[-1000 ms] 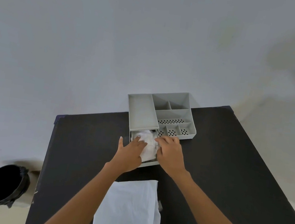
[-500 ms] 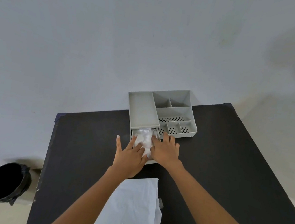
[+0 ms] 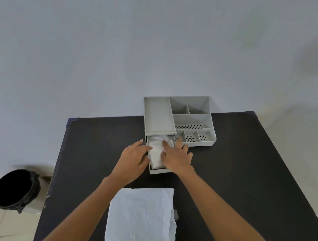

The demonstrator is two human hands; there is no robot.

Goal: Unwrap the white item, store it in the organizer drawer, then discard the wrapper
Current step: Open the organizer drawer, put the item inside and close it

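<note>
White and crumpled, the white item lies in the open drawer, soft and light; press its top. Right hand flat on it, left hand at the drawer's side, both grips loose. Wrapper on desk, bin beyond.

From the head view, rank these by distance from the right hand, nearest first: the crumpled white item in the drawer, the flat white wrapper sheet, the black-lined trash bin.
From the right hand:
1. Crumpled white item, touching its fingers, in the open drawer.
2. Flat white wrapper sheet, nearer the person on the table.
3. Black-lined trash bin, on the floor far left.
</note>
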